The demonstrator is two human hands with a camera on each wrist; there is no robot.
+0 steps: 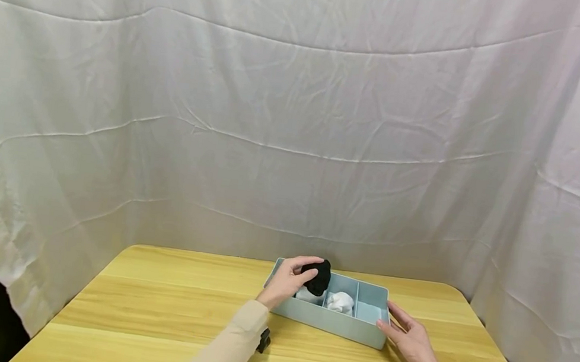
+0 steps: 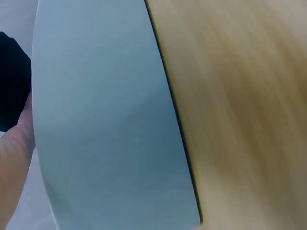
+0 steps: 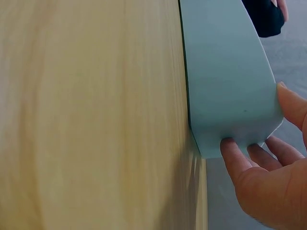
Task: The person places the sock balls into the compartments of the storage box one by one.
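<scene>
A long pale blue box (image 1: 330,323) with dividers stands on the table. My left hand (image 1: 286,279) pinches a balled-up black cloth (image 1: 319,278) between thumb and fingers, up over the left part of the box. Beneath it a white cloth ball (image 1: 307,296) shows partly in a compartment. In the middle compartment lies another crumpled white cloth ball (image 1: 340,302). My right hand (image 1: 414,341) grips the box's right end, thumb at the rim; in the right wrist view its fingertips (image 3: 229,146) press the end wall. The right compartment (image 1: 370,311) shows its bare floor.
The wooden table (image 1: 156,321) spreads out on both sides of the box. A small black object (image 1: 264,340) shows beside the left sleeve, at the wrist. Behind and at the sides hangs a light grey curtain (image 1: 299,98).
</scene>
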